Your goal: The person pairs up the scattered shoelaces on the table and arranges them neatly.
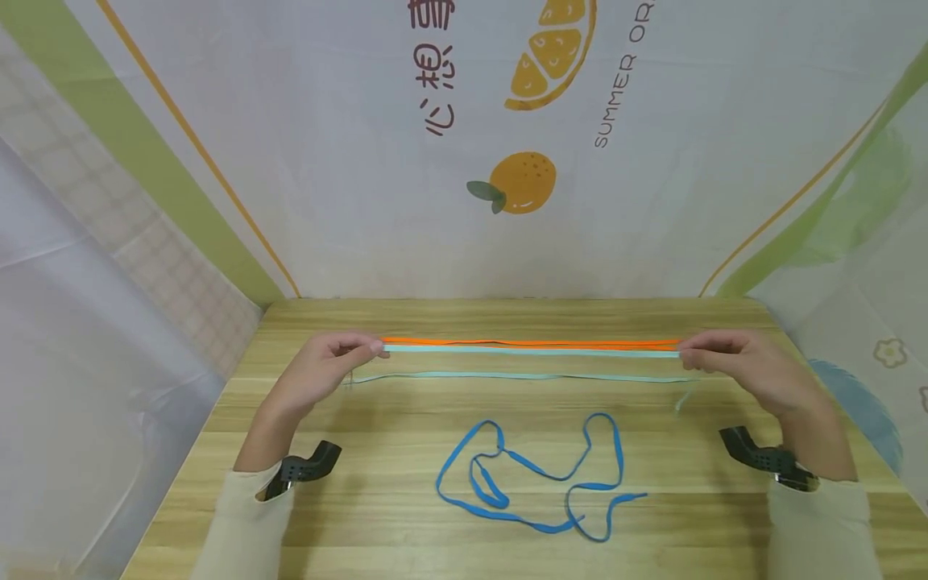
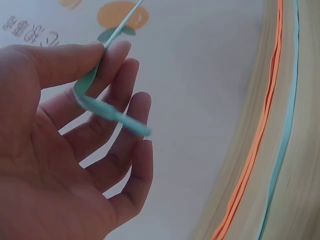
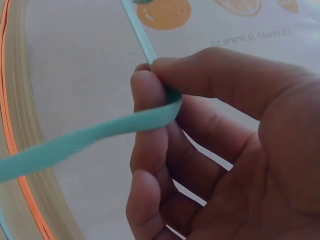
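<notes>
A light teal flat lace (image 1: 522, 351) is stretched almost straight between the two hands, at the back of the table. My left hand (image 1: 341, 358) pinches one end between thumb and index finger; a short blurred tail (image 2: 120, 117) with a narrow tip hangs past the fingers in the left wrist view. My right hand (image 1: 747, 366) pinches the other end, and a longer loose tail (image 3: 90, 132) curls out over the fingers. Orange laces (image 1: 532, 342) lie just behind the stretched strand, side by side. A second teal lace (image 1: 471, 374) runs along the tabletop in front.
A blue lace (image 1: 532, 467) lies in loose loops on the wooden table (image 1: 391, 524), nearer the front. White cloth (image 1: 362, 201) printed with oranges stands up at the table's back edge, and more cloth hangs at both sides.
</notes>
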Tool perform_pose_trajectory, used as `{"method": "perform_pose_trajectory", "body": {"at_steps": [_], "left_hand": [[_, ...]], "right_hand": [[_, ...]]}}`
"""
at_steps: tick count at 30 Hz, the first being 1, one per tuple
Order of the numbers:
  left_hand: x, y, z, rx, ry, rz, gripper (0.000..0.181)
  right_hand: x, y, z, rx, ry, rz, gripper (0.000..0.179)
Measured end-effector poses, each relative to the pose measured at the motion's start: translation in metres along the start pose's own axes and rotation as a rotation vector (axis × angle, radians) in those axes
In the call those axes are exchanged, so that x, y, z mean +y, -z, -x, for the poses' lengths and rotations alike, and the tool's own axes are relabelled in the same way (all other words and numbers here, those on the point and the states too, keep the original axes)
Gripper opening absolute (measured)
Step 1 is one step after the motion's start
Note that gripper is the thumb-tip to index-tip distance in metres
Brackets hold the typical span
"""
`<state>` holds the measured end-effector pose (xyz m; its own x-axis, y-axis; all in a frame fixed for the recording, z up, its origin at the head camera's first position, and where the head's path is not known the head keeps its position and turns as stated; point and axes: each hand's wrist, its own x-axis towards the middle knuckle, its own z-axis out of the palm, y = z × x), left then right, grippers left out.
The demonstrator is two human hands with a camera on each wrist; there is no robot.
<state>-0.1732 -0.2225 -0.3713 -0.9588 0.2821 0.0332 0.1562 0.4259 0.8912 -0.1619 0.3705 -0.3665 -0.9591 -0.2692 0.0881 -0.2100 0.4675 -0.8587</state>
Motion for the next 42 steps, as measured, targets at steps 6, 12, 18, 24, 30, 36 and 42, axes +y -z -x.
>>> {"method": "perform_pose_trajectory", "body": {"at_steps": [6,12,18,24,30,36,42], "left_hand": [[-0.01,0.012,0.002,0.024,0.041,0.0,0.033],[-0.019,0.02,0.003,0.04,0.067,-0.029,0.032],[-0.029,0.028,0.003,0.041,0.103,-0.048,0.036],[-0.036,0.033,0.004,0.052,0.126,-0.063,0.038],[-0.04,0.036,0.004,0.063,0.156,-0.064,0.039],[-0.045,0.038,0.002,0.058,0.151,-0.142,0.037],[-0.048,0.038,0.0,0.049,0.148,-0.229,0.034]], "right_hand": [[0.008,0.009,0.002,0.039,-0.051,0.045,0.016],[0.02,0.017,0.004,0.049,-0.088,0.088,0.016],[0.031,0.022,0.006,0.046,-0.104,0.097,0.016],[0.041,0.028,0.008,0.049,-0.118,0.086,0.017],[0.05,0.034,0.01,0.033,-0.145,0.079,0.019],[0.053,0.036,0.011,0.023,-0.184,0.095,0.024],[0.055,0.037,0.009,0.02,-0.252,0.129,0.036]]}}
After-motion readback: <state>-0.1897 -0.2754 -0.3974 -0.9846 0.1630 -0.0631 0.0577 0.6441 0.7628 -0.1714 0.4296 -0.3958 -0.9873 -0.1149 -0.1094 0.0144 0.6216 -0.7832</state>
